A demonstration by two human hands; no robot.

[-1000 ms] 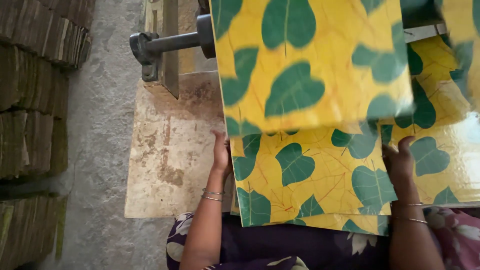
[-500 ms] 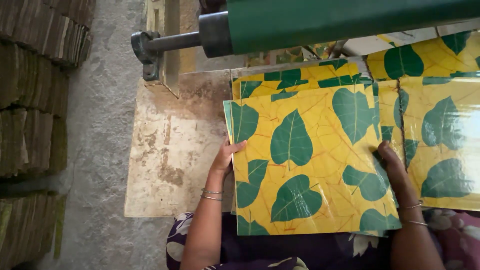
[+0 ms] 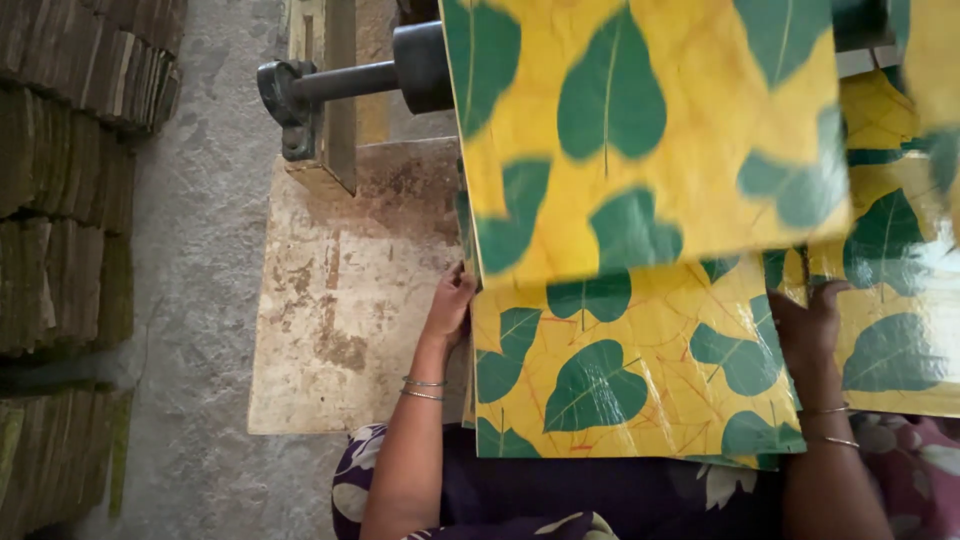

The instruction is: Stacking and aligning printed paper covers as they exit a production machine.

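A glossy yellow sheet with green leaf prints (image 3: 620,370) lies flat in front of me on a stack of like sheets. My left hand (image 3: 448,305) grips its left edge. My right hand (image 3: 808,325) rests on its right edge, fingers bent over it. Above, another yellow leaf-print sheet (image 3: 650,130) hangs blurred off the dark roller (image 3: 425,65) and covers the upper part of the flat sheet.
A worn beige board (image 3: 340,300) lies left of the sheets. The roller's shaft ends in a grey bracket (image 3: 285,100). More leaf-print sheets (image 3: 900,330) lie to the right. Stacked brownish sheets (image 3: 60,250) line the far left beside a grey floor (image 3: 200,300).
The roller was bare half a second ago with the sheet flat below; now a new sheet hangs down from it. My hands have stayed at the flat sheet's edges.
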